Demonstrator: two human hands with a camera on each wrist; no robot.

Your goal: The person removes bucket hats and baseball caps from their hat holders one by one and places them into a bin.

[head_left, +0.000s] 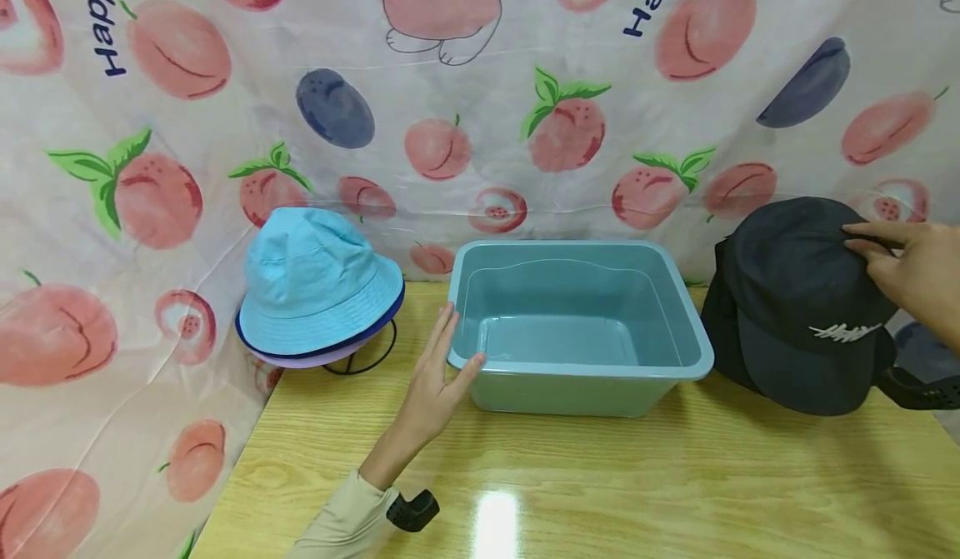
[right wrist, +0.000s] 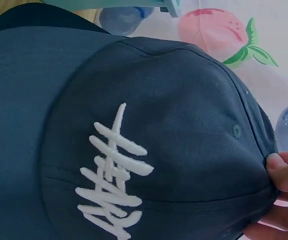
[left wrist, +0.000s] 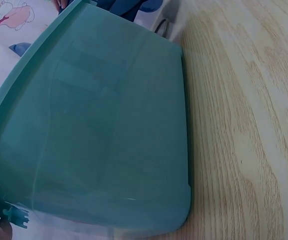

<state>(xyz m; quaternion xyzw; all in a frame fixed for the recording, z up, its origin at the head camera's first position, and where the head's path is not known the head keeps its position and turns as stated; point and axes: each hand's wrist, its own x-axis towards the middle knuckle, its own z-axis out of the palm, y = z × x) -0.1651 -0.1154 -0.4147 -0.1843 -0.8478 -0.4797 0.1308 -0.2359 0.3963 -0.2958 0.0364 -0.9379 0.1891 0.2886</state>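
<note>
My right hand point(head_left: 915, 267) pinches the top of a black baseball cap point(head_left: 802, 284) between thumb and fingers, at the right of the table. White scribble-like embroidery point(right wrist: 111, 175) marks the cap's front, and its brim points down toward me. More dark cap fabric point(head_left: 720, 334) shows behind it on the left. My left hand point(head_left: 437, 380) lies at the left end of a blue-green plastic basin point(head_left: 585, 370), fingers straight along the rim and thumb spread over the front corner. Nothing lies inside the basin. In the left wrist view, the basin wall point(left wrist: 109, 125) fills most of the frame.
Left of the basin, a light blue bucket hat point(head_left: 307, 284) sits stacked over navy and lilac brims on a black wire stand point(head_left: 375, 363). A fruit-print cloth point(head_left: 450, 92) hangs behind the wooden table point(head_left: 600, 484).
</note>
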